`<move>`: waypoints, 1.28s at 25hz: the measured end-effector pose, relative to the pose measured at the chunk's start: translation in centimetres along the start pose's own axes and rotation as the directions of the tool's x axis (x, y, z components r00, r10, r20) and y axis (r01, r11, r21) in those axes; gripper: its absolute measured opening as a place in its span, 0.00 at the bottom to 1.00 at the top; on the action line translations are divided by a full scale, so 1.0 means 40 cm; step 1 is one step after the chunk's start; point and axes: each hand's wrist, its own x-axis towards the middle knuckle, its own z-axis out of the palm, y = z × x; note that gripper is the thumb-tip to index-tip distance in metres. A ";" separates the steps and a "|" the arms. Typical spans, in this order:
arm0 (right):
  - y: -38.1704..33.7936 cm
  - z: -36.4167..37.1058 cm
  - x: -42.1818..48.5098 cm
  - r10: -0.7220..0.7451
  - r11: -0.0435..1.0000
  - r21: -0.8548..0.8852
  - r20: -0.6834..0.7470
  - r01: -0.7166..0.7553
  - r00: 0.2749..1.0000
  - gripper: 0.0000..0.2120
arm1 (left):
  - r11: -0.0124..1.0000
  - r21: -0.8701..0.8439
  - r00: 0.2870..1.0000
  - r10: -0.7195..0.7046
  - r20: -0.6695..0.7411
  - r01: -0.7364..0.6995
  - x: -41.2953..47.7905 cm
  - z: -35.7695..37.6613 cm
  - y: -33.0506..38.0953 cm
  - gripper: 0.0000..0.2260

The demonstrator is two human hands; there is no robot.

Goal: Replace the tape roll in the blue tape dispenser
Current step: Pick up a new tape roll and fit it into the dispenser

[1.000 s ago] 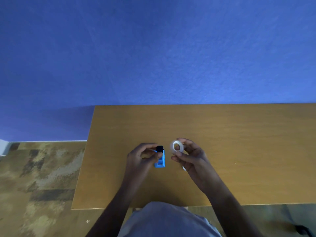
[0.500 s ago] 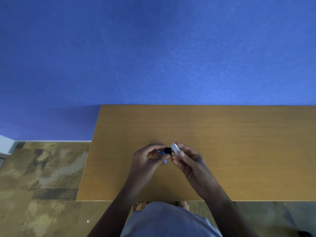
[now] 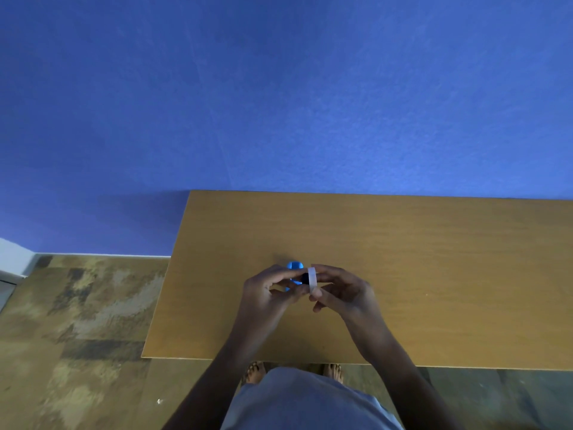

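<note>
My left hand (image 3: 266, 293) grips the blue tape dispenser (image 3: 294, 266) above the wooden table (image 3: 434, 259); its rounded blue end sticks out past my fingers and a black part (image 3: 304, 278) faces right. My right hand (image 3: 344, 290) pinches a white tape roll (image 3: 312, 279), held edge-on and pressed against that black part. Most of the dispenser's body is hidden by my left fingers.
The table stands against a blue wall (image 3: 279, 103), with its left edge near the middle of the view and its front edge just before my bare feet (image 3: 255, 370). Patterned brown floor (image 3: 77, 336) lies to the left.
My hands have come together: the roll, first held apart and face-on, is now turned edge-on and touching the dispenser's black part. The dispenser has tilted so its blue end points away.
</note>
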 end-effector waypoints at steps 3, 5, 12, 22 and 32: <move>-0.009 0.000 0.001 -0.012 1.000 -0.027 -0.005 0.012 1.000 0.18 | 0.999 0.032 0.999 0.036 0.020 -0.037 -0.003 -0.002 -0.006 0.12; -0.011 -0.002 0.001 -0.022 0.999 -0.037 -0.017 0.021 1.000 0.18 | 0.997 0.044 0.997 0.055 0.054 -0.057 -0.004 -0.003 -0.009 0.12; -0.015 -0.017 -0.005 -0.014 0.999 -0.035 -0.015 0.013 1.000 0.19 | 0.997 0.042 0.997 0.055 0.060 -0.057 -0.008 0.004 -0.013 0.12; -0.014 -0.012 0.012 0.003 0.998 -0.060 0.013 -0.002 1.000 0.20 | 0.999 -0.005 0.996 0.048 0.071 -0.047 0.008 -0.004 -0.035 0.10; -0.020 0.002 0.039 0.030 0.971 -0.239 -0.006 -0.031 1.000 0.14 | 1.000 0.026 0.998 0.015 0.063 -0.017 0.032 -0.005 -0.063 0.09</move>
